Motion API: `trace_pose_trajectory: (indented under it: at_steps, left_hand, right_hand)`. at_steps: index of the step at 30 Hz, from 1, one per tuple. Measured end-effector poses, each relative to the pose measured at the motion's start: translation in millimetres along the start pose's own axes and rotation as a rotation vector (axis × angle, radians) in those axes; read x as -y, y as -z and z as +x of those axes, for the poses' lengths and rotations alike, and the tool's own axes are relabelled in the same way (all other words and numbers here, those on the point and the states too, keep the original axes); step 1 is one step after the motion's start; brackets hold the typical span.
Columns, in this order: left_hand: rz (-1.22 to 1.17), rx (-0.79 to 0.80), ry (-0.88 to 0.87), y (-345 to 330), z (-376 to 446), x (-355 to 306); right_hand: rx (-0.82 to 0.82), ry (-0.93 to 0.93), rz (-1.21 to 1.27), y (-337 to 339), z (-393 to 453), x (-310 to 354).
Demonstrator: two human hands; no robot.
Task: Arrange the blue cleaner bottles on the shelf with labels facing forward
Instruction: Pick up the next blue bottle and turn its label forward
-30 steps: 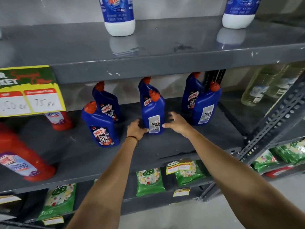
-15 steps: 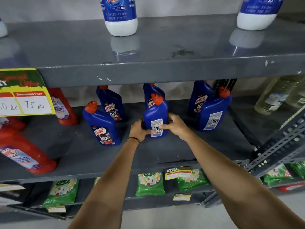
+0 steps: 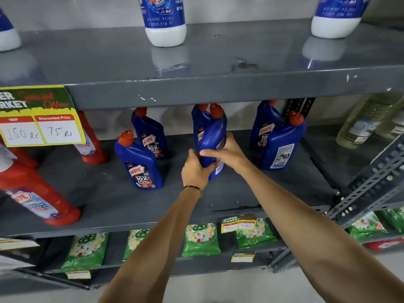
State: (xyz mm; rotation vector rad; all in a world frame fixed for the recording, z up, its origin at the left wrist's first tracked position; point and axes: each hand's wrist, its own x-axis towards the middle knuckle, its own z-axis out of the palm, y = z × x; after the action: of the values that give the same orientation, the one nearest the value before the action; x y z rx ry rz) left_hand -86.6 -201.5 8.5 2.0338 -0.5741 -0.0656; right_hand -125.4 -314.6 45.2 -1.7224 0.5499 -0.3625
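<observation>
Several blue cleaner bottles with red caps stand on the grey middle shelf (image 3: 105,200). Both of my hands grip the front middle bottle (image 3: 213,136): my left hand (image 3: 195,169) at its lower left, my right hand (image 3: 229,152) on its right side. That bottle is turned edge-on, its back label facing right. Another blue bottle (image 3: 198,125) stands right behind it. The two left bottles (image 3: 140,162) (image 3: 150,136) show their front labels. At the right, the front bottle (image 3: 282,145) shows its back label, and the one behind it (image 3: 264,125) shows its front label.
Red cleaner bottles (image 3: 37,193) stand at the shelf's left, behind a yellow price tag (image 3: 41,121). White-and-blue bottles (image 3: 165,18) stand on the upper shelf. Clear bottles (image 3: 363,125) are at the right, beside a slanted metal brace (image 3: 371,182). Green packets (image 3: 201,239) lie on the lower shelf.
Both hands closed around the front middle bottle and rotated it; its back label, which faced me, now faces right.
</observation>
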Motion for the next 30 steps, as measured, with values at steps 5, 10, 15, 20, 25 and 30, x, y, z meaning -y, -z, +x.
trace_pose_trajectory:
  at_steps: [5,10,15,20,25,30]
  left_hand:
    - [-0.141,0.204,0.013,13.7,8.3,4.6]
    - [-0.551,0.617,0.256,33.5,26.7,20.5]
    - [-0.746,0.881,0.439,32.3,20.8,29.6]
    - [-0.659,0.881,0.422,31.0,20.4,24.3]
    - [-0.541,0.622,0.426,21.5,18.1,12.2]
    - [-0.264,0.244,0.33,4.1,13.2,11.9]
  right_hand:
    - [-0.057,0.012,-0.033,1.0,-4.8,-4.0]
    - [0.105,0.004,0.124,14.4,-11.9,-7.9]
    - [0.324,-0.025,0.328,23.3,-15.4,-6.3]
    - [0.382,-0.04,0.413,24.9,-13.4,-7.0]
    - [0.333,-0.034,0.507,29.7,-8.7,-10.8]
    - [0.229,-0.017,0.379,29.5,-5.9,-9.6]
